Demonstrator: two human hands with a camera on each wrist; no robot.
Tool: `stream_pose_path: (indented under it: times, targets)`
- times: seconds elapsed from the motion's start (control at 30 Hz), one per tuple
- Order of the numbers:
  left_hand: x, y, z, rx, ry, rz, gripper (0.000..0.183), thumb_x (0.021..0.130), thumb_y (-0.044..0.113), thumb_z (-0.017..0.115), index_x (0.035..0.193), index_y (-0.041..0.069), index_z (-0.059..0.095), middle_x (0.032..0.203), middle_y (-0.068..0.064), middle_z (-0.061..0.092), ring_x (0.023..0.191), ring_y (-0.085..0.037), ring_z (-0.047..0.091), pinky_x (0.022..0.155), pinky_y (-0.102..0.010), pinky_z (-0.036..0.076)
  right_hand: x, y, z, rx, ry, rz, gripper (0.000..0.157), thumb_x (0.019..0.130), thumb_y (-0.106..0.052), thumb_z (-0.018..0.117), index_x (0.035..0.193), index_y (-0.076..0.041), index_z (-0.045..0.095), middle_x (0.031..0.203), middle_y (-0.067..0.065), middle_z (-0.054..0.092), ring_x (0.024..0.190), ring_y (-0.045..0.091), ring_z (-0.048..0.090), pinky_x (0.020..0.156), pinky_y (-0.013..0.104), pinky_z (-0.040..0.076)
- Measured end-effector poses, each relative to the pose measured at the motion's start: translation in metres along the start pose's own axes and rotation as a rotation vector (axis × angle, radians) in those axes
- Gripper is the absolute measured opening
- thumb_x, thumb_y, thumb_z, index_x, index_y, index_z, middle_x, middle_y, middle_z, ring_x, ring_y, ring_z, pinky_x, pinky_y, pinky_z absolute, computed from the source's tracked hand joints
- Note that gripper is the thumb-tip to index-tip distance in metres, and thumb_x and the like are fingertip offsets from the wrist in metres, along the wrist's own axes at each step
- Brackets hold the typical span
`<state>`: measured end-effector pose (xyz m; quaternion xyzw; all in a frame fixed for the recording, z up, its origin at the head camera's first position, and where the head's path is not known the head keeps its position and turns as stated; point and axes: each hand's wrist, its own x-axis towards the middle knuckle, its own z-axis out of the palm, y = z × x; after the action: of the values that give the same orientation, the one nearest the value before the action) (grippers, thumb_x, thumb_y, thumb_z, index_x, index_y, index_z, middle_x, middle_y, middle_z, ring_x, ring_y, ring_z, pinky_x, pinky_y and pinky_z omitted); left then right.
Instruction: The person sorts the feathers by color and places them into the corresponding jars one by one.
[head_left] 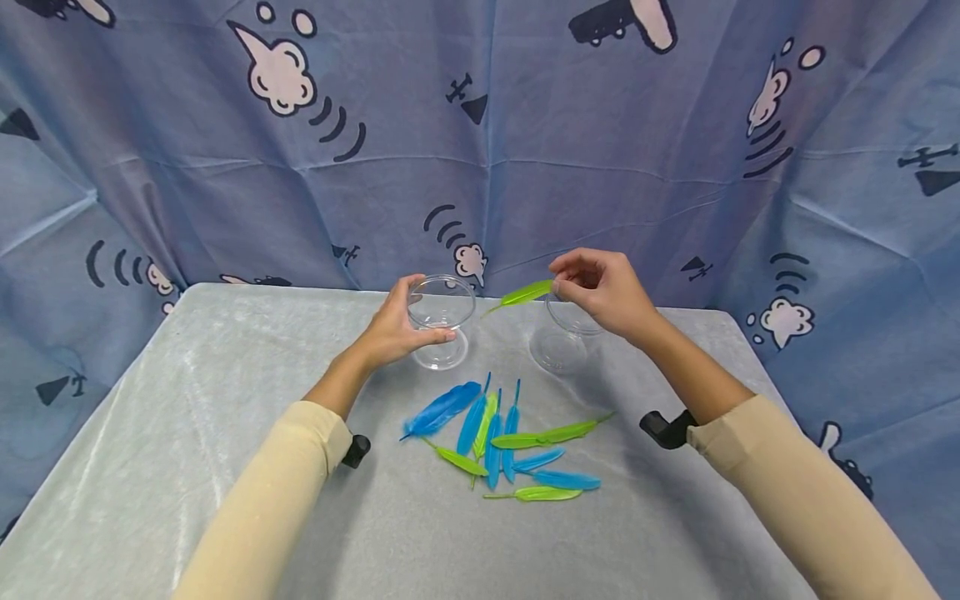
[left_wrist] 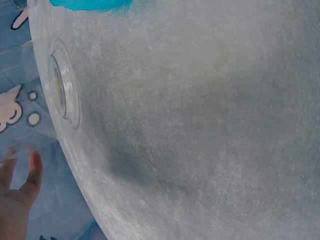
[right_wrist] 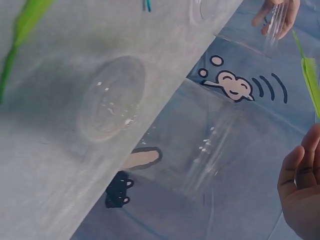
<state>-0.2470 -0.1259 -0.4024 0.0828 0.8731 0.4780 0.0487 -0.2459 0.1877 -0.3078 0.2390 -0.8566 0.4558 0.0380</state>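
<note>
My left hand (head_left: 392, 327) grips a clear plastic cup (head_left: 442, 354) from its left side, thumb across the front and fingers toward the back. That cup stands upright near the table's far edge. Up and to the right, my right hand (head_left: 611, 292) pinches a green feather (head_left: 525, 293) between thumb and fingers. The feather points left, toward the held cup, and is apart from it. Below and behind my right hand stands a second clear cup (head_left: 558, 348), partly covered by the hand; its see-through wall also shows in the right wrist view.
Several blue feathers (head_left: 442, 408) and green feathers (head_left: 551, 435) lie loosely, some overlapping, on the grey cloth-covered table (head_left: 247, 400) in front of the cups. A patterned blue curtain (head_left: 405, 108) hangs close behind the table's far edge.
</note>
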Motion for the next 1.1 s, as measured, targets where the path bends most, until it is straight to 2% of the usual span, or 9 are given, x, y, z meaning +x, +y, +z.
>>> stream_pose_path:
  times: [0.3,0.57,0.8,1.1]
  targets:
    - [0.001,-0.001,0.001,-0.008,-0.002,0.002,0.105,0.076,0.042,0.086,0.155,0.017,0.020,0.158,-0.011,0.029,0.143,-0.030,0.033,0.113,-0.054,0.031,0.020,-0.009,0.010,0.013,0.035,0.019,0.017,0.094,-0.003,0.065,0.109,0.004,0.068,0.092,0.019,0.068,0.074,0.023,0.062,0.064,0.021,0.051]
    - [0.000,-0.001,0.001,-0.008,-0.012,-0.003,0.104,0.078,0.040,0.085,0.155,0.017,0.019,0.159,-0.012,0.027,0.144,-0.031,0.032,0.114,-0.054,0.030,0.036,-0.008,0.032,0.033,0.069,0.054,0.015,0.093,-0.001,0.065,0.107,0.003,0.069,0.090,0.015,0.066,0.073,0.020,0.058,0.064,0.020,0.049]
    - [-0.001,-0.002,0.000,0.003,-0.012,-0.022,0.108,0.076,0.046,0.085,0.156,0.018,0.018,0.160,-0.011,0.026,0.144,-0.030,0.031,0.114,-0.055,0.030,0.040,-0.007,0.055,-0.039,0.046,0.073,0.013,0.093,-0.001,0.064,0.105,0.002,0.069,0.089,0.013,0.067,0.072,0.022,0.058,0.062,0.024,0.047]
    - [0.000,0.001,0.001,-0.002,-0.004,-0.026,0.105,0.078,0.042,0.085,0.155,0.018,0.018,0.160,-0.011,0.026,0.144,-0.031,0.031,0.114,-0.055,0.030,0.040,-0.006,0.077,-0.091,0.007,0.099,0.012,0.094,-0.002,0.064,0.104,-0.002,0.070,0.093,0.011,0.069,0.076,0.023,0.059,0.067,0.030,0.051]
